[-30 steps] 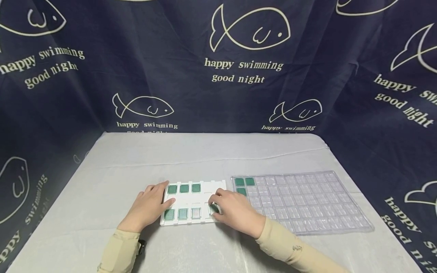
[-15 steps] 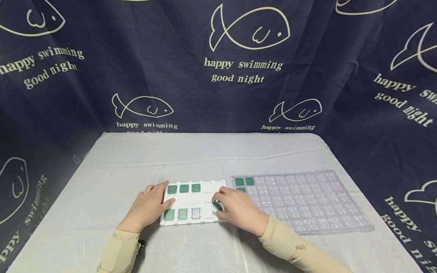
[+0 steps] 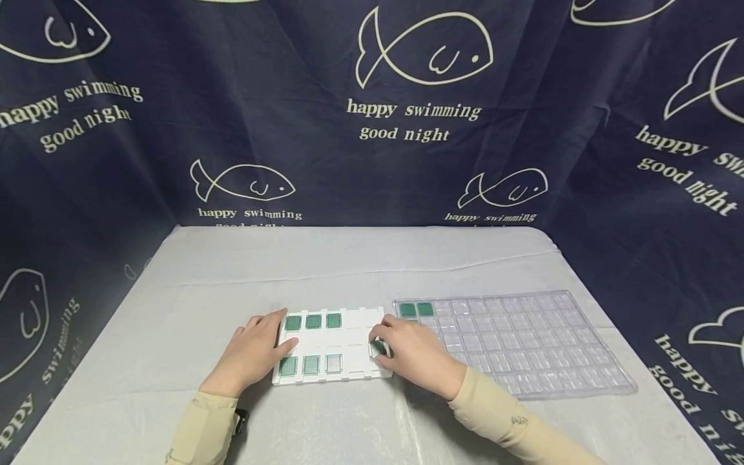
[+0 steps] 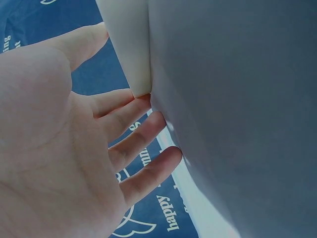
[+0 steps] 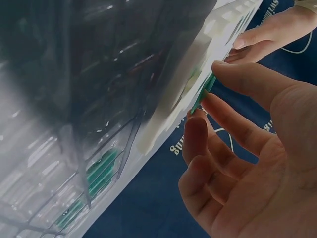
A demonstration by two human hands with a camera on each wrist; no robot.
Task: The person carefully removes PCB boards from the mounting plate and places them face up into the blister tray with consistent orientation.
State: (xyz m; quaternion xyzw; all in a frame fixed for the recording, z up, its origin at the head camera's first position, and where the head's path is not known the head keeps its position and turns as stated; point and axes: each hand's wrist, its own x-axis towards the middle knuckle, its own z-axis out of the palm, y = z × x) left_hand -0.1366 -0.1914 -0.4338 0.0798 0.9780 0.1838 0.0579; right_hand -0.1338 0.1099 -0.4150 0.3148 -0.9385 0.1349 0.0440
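A white foam tray (image 3: 354, 339) lies on the table, with small square green perforated circuit boards in two rows, such as this far-row board (image 3: 314, 321) and this near-row board (image 3: 310, 365). My left hand (image 3: 250, 352) rests at the tray's left end, thumb over the top; in the left wrist view its fingers (image 4: 143, 134) are nearly straight against the edge. Over the tray's right end my right hand (image 3: 418, 358) pinches one green circuit board (image 3: 378, 349). That board appears edge-on between thumb and fingertips in the right wrist view, tilted.
To the right lies a clear plastic compartment tray (image 3: 523, 342), its left edge close to the white one. Green boards (image 3: 416, 309) sit in its far-left compartments. A dark blue curtain (image 3: 372, 161) hangs behind the pale tabletop (image 3: 325, 258).
My right hand has shifted rightward along the white tray with the pinched circuit board, leaving its near-row spot bare. My left hand stays where it was.
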